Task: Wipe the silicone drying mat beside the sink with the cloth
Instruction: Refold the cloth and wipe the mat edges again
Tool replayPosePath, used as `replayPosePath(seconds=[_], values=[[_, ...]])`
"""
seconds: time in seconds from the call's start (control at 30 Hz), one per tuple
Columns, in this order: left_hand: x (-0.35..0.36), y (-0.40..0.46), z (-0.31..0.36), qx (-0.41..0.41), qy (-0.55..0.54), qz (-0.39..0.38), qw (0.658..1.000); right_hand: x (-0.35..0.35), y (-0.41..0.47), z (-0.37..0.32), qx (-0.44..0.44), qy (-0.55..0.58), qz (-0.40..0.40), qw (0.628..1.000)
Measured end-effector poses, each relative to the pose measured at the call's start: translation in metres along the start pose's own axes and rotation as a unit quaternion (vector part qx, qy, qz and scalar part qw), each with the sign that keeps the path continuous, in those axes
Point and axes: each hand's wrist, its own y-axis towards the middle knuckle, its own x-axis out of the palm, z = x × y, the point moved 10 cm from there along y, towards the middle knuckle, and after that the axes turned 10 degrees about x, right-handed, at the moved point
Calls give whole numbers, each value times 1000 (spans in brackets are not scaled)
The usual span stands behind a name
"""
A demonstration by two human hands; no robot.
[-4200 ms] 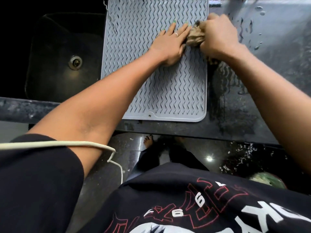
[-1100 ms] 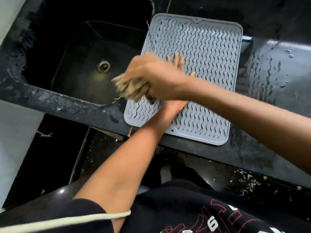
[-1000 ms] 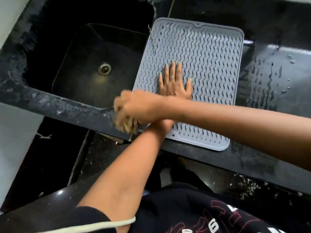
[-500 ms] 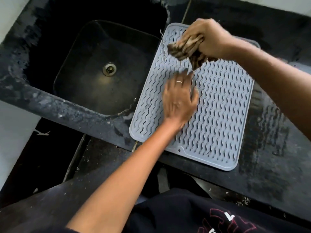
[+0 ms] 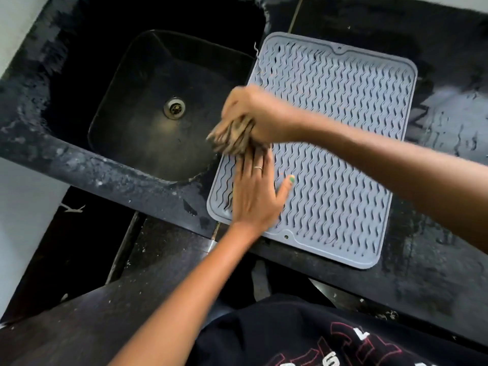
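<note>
A grey silicone drying mat with wavy ridges lies on the black counter, just right of the sink. My right hand is shut on a bunched brownish cloth at the mat's left edge, blurred with motion. The cloth hangs partly over the sink's rim. My left hand lies flat on the mat's near-left part, fingers spread, its fingertips hidden under the cloth.
The black sink with a metal drain sits to the left. The black counter runs around the mat, wet with streaks at the right. Its front edge passes just below the mat.
My right hand has swept the cloth from the mat's far left corner down to the middle of its left edge. My left hand has slid slightly toward me on the mat.
</note>
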Motion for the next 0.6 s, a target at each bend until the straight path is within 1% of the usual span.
replayPosePath(seconds=[0.03,0.07,0.1,0.13,0.17,0.2,0.23,0.27,0.3,0.33,0.4,0.47,0.5,0.53,0.6], values=[[-2,-3,3,-16,-27,22,999,22,-4,-22,-39,-24,-30,999],[-3,-4,4,-28,-45,27,998,47,-12,-46,-86,-61,-67,992],[-1,-3,4,-29,-49,17,998,73,-25,-69,-135,-116,-110,978],[-1,-3,3,-20,-34,6,999,96,-38,-87,-188,-180,-139,955],[0,-2,5,9,-12,2,1000,112,-50,-96,-232,-238,-152,931],[8,-1,5,23,3,-28,999,115,-54,-96,-253,-266,-153,917],[12,-2,3,5,-20,-45,999,109,-50,-88,-256,-272,-147,916],[10,-1,1,-14,-41,-29,999,95,-41,-74,-246,-270,-129,922],[5,-1,-3,-33,-55,10,998,79,-27,-55,-225,-278,-108,928],[-1,-2,-1,-39,-44,33,998,62,-12,-31,-197,-297,-79,931],[0,-3,2,-23,5,24,999,20,14,16,-107,-319,-24,941],[2,-1,0,-15,25,19,999,-10,31,54,-11,-302,8,953],[4,-1,0,-15,25,17,999,-18,37,67,24,-293,18,956],[3,-1,0,-19,16,15,1000,-24,41,74,46,-281,30,958],[-6,1,-2,-45,-28,37,998,-27,39,67,46,-232,53,970]])
